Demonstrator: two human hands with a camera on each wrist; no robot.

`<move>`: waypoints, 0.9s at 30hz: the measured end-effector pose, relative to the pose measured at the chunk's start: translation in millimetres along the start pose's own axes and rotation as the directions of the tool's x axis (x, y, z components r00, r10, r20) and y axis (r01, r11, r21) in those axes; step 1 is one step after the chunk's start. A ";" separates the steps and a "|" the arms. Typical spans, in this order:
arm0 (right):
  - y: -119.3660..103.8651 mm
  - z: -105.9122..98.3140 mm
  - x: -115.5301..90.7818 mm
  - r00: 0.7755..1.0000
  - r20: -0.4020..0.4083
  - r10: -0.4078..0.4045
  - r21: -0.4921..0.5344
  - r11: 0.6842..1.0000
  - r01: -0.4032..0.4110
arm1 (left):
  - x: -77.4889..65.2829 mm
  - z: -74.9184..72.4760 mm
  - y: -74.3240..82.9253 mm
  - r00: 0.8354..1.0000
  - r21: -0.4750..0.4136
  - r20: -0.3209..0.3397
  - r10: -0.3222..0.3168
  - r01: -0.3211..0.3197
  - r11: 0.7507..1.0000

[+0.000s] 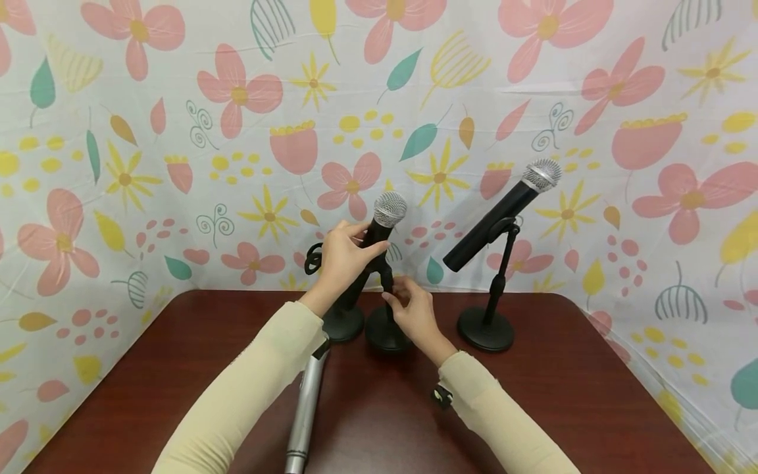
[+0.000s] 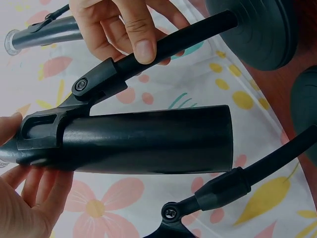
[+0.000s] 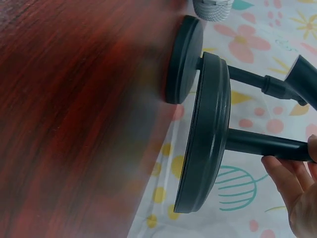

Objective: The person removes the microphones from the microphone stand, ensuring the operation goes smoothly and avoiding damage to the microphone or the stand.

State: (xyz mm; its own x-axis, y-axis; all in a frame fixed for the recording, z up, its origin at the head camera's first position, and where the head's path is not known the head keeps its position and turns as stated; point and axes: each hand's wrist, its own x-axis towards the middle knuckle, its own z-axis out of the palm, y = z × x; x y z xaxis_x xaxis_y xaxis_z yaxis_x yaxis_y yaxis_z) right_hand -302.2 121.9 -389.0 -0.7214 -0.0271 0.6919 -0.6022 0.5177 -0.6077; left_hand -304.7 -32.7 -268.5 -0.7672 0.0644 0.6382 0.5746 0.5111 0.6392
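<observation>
My left hand (image 1: 342, 262) grips a black microphone (image 1: 390, 209) with a silver mesh head, high on its body. The microphone sits tilted in the clip of a desk stand (image 1: 386, 334), its handle (image 2: 153, 141) slanting down to the left in the head view. Lower down, my right hand (image 1: 416, 313) pinches the stand's thin pole (image 3: 262, 145) between thumb and fingers, above the round black base (image 3: 205, 134). Part of the microphone's body is covered by my left hand in the head view.
To the right, another black microphone (image 1: 485, 227) leans in its own stand (image 1: 485, 329). A third stand's base (image 1: 345, 325) is close on the left, its clip (image 1: 313, 259) beside my left hand. A silver microphone (image 1: 306, 408) lies on the brown table (image 1: 533, 408). Flowered cloth (image 1: 438, 131) hangs behind.
</observation>
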 end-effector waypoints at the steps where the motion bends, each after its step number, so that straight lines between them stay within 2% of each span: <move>1: -0.5 -0.1 0.2 1.000 0.002 -0.002 0.002 1.000 0.002 | 0.1 -0.6 0.6 1.000 0.000 -0.001 -0.005 0.005 1.000; 9: -2.8 -0.9 0.6 1.000 0.012 0.005 -0.009 1.000 -0.005 | 1.0 -1.9 2.4 1.000 0.020 -0.008 -0.026 0.026 0.999; 16: -3.0 -2.3 -1.0 0.999 0.033 0.002 -0.020 1.000 -0.002 | 0.6 -3.1 3.7 0.997 -0.013 -0.007 -0.081 0.081 0.997; 27: -2.9 -5.5 -4.0 0.999 0.049 -0.020 -0.023 1.000 0.021 | 1.5 -5.0 7.5 0.991 -0.034 0.004 -0.131 0.132 0.991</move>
State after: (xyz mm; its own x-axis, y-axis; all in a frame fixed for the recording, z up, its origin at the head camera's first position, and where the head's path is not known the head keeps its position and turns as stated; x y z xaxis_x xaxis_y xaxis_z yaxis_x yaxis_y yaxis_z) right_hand -295.7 125.2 -387.9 -0.7250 -0.0791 0.6842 -0.6093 0.5369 -0.5836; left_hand -300.1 -33.0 -260.6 -0.8372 0.0000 0.5469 0.4781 0.4854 0.7319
